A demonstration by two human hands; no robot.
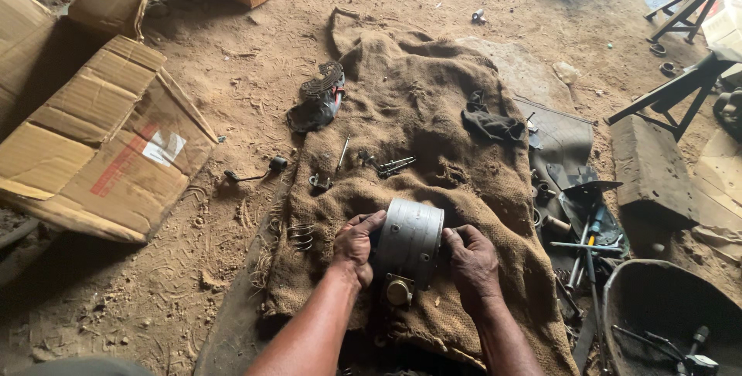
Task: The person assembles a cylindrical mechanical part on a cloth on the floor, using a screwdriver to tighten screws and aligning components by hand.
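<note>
Both hands grip a grey metal drum (410, 241), a short cylindrical housing that stands on its edge on the burlap sack (433, 113) spread over the dirt floor. The left hand (354, 246) closes around its left face with the thumb hooked over the rim, and the right hand (471, 260) clasps the right face, fingers wrapped behind it. A brass-coloured fitting (399, 291) shows at the drum's lower front. The step in hand looks like steadying or turning the housing to inspect or work on it; I judge the work to be somewhere in the middle, since loose parts lie about. Bolts and small metal pieces (386, 164) rest further up the sack, a coil spring (301, 233) sits just beside the left wrist, and a dark rag (491, 123) lies near the far edge. Screwdrivers and tools (587, 248) are to the right. Any next move calls for a firm two-handed hold so the round body does not roll.
</note>
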